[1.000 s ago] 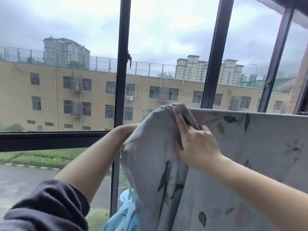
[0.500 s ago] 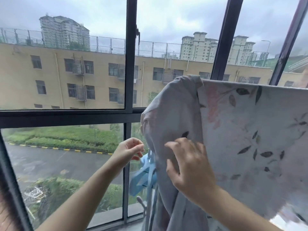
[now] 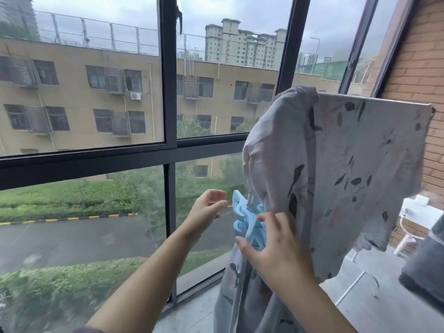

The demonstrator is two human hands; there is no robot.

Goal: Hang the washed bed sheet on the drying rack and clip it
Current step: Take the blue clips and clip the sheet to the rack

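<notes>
Dark-framed balcony window (image 3: 169, 92) behind. Grey leaf-printed bed sheet (image 3: 348, 176): draped over a high rail. Light-blue plastic clips (image 3: 249, 222): bunched at the sheet's left edge. Right hand (image 3: 276, 246): fingers spread, touching clips. Left hand (image 3: 206, 207): loosely curled, empty, just beside clips.

dark metal window frames (image 3: 169, 150) fill the view from 9 to 1 o'clock, with grey overcast daylight coming through the glass. outside, a long beige building (image 3: 72, 97) runs across at 10 o'clock, pale tower blocks (image 3: 245, 44) stand behind it at 12, and a wet road (image 3: 72, 239) edged by green hedges (image 3: 60, 200) lies at 8. a red brick wall (image 3: 418, 68) rises at 2 o'clock; grey floor (image 3: 384, 316) shows at 5.
</notes>
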